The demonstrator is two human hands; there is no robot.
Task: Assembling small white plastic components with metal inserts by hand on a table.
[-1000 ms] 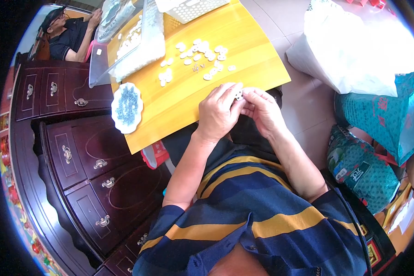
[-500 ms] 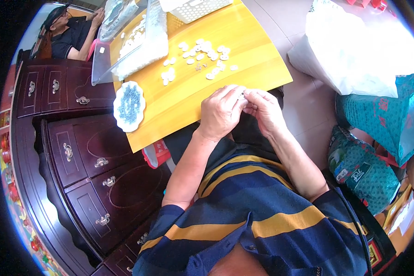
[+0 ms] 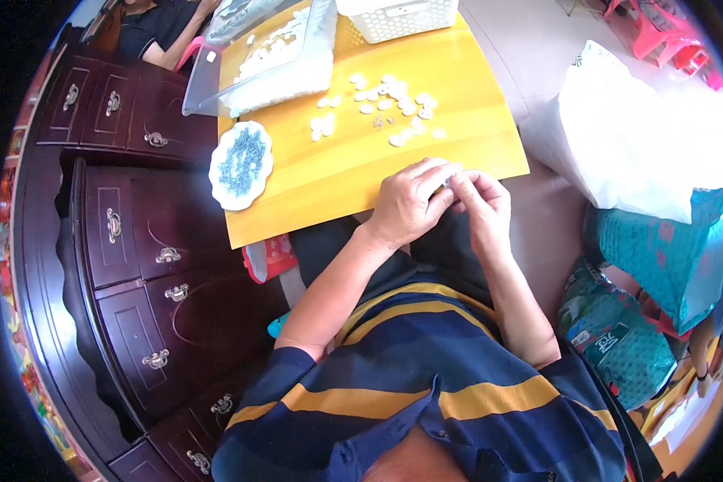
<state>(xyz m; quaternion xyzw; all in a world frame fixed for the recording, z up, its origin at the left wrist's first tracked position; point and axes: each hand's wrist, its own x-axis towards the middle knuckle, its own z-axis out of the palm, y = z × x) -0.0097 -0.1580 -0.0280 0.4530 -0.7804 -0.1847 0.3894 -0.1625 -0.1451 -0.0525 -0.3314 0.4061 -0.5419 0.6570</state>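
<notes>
Just past the table's near edge, my left hand (image 3: 412, 204) and my right hand (image 3: 485, 210) meet at the fingertips. Both are closed in a pinch on something tiny, mostly covered by the fingers; its kind cannot be made out. Beyond them, several small white oval pieces (image 3: 368, 108) lie scattered on the yellow wooden table (image 3: 329, 181). A few tiny brownish bits (image 3: 379, 123) sit among these. At the table's left edge stands a white scalloped dish (image 3: 216, 178) heaped with thin blue-grey pieces (image 3: 243, 161).
A clear plastic bin (image 3: 203, 95) with more white pieces and a white perforated basket (image 3: 410, 26) stand at the back. Dark drawers (image 3: 124, 225) line the left. A white sack (image 3: 610, 136) and teal bags (image 3: 659, 241) are at right. Another person (image 3: 162, 36) sits far left.
The whole view has shifted, so the table and hands appear farther right. My hands remain pinched together, with the fingers slightly repositioned.
</notes>
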